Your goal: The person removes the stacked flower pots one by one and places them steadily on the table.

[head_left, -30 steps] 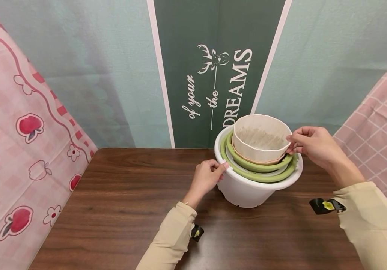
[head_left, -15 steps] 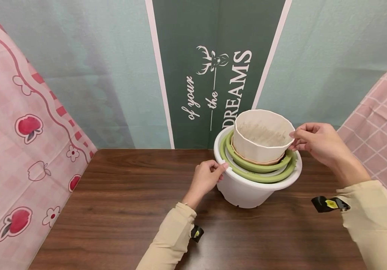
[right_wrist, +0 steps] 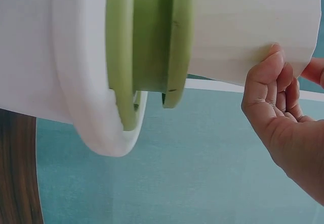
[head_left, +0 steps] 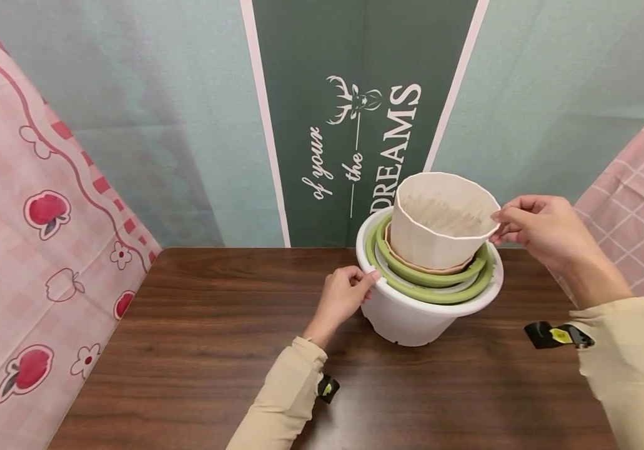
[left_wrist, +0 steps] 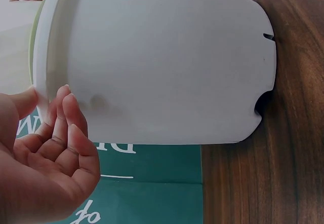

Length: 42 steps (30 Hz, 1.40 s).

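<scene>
A nested stack of flower pots stands at the right of the table. Outermost is a large white pot [head_left: 411, 325], with green-rimmed pots [head_left: 428, 294] inside it. At the top a cream faceted pot [head_left: 440, 247], its inner wall stained brown, rises well above the green rims and tilts slightly. My right hand [head_left: 552, 234] pinches the cream pot's right rim, thumb inside and fingers outside, as the right wrist view also shows. My left hand [head_left: 344, 297] pinches the large white pot's rim at its left, thumb on top and fingers curled under the lip.
The brown wooden table [head_left: 215, 350] extends left and in front of the pots. A green curtain [head_left: 198, 125] with lettering hangs right behind the table. Pink patterned cloths stand on the left [head_left: 46, 250] and the right [head_left: 636, 237].
My right hand has drawn the cream pot upward and slightly right, so more of its outer wall shows above the green rim. The left hand and the large white pot have stayed in place.
</scene>
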Tool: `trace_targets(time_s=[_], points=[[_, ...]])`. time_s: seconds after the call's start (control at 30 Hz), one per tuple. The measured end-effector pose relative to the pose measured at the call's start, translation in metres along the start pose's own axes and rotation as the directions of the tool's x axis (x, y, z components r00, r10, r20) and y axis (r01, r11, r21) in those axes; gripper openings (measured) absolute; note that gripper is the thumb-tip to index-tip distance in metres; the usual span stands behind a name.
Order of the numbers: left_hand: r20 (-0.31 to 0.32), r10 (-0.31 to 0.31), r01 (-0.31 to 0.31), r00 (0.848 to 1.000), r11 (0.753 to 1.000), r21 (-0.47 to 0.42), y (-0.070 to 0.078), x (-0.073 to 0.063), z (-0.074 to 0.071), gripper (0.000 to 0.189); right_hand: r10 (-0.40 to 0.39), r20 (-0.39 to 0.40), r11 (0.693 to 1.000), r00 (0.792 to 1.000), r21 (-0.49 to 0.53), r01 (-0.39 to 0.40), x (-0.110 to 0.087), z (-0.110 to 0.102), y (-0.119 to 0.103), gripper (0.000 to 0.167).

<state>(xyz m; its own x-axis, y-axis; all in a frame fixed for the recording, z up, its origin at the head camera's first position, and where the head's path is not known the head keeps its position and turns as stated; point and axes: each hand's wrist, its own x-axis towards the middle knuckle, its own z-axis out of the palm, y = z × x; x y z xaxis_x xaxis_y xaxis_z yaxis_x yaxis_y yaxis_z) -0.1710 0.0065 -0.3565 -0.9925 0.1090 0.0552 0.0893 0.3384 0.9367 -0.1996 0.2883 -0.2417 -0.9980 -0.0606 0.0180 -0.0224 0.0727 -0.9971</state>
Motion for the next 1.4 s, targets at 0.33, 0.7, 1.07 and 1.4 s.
trace_targets(time_s=[0.33, 0.7, 1.07, 1.4], points=[[0.009, -0.002, 0.002, 1.0, 1.0, -0.023, 0.0, -0.001, 0.0, 0.031, -0.037, 0.002, 0.997, 0.999, 0.074, 0.037, -0.003, -0.002, -0.01, 0.018], [0.015, -0.002, 0.003, 1.0, 0.999, -0.039, 0.0, -0.003, 0.0, 0.03, -0.093, -0.006, 0.982, 0.996, 0.163, 0.092, -0.006, -0.009, -0.02, 0.02], [0.014, 0.001, 0.0, 1.0, 0.999, -0.049, -0.001, -0.004, 0.0, 0.03, -0.085, -0.067, 0.974, 0.994, 0.202, 0.097, -0.007, -0.02, -0.028, 0.018], [0.02, -0.003, 0.004, 1.0, 0.998, -0.059, -0.002, -0.006, -0.001, 0.03, -0.097, -0.088, 0.956, 0.991, 0.268, 0.117, -0.011, -0.037, -0.027, 0.022]])
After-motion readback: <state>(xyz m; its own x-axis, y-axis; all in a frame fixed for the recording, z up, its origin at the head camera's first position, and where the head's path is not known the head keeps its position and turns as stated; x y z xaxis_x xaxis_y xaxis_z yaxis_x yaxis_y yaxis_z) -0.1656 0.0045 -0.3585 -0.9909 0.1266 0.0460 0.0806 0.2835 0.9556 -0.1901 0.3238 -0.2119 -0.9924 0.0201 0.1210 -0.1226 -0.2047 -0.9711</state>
